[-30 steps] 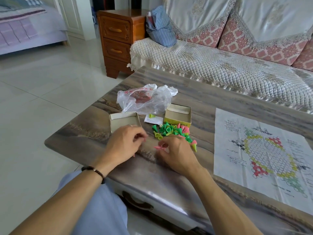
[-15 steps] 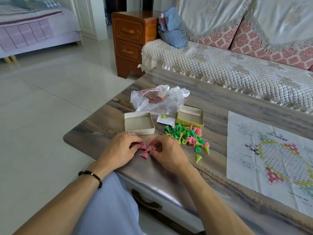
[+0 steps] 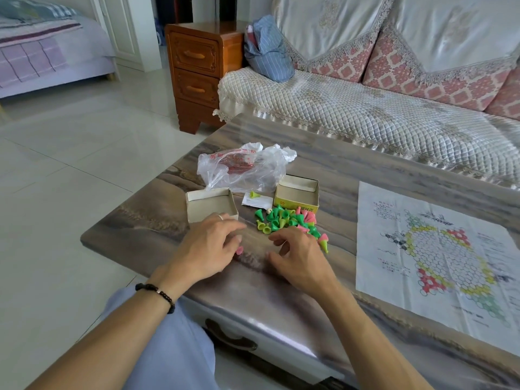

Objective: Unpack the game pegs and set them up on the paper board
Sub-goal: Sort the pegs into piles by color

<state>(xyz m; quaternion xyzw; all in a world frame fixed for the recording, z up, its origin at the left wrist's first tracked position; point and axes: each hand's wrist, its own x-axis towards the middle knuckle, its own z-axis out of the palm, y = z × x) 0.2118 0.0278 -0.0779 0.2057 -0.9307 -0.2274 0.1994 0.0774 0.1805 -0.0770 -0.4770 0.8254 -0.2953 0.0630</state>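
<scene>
Hovering low over a marbled coffee table, a person's left hand and right hand spread their fingers loosely, neither closed on anything, though a pink peg peeks out just under the left fingertips. Beyond the right hand lies a loose heap of green, yellow and pink game pegs, in front of a yellow box tray. A white box lid sits beside the left hand, with a crumpled plastic bag behind it. Well to the right, the paper board lies flat, no pegs on it.
</scene>
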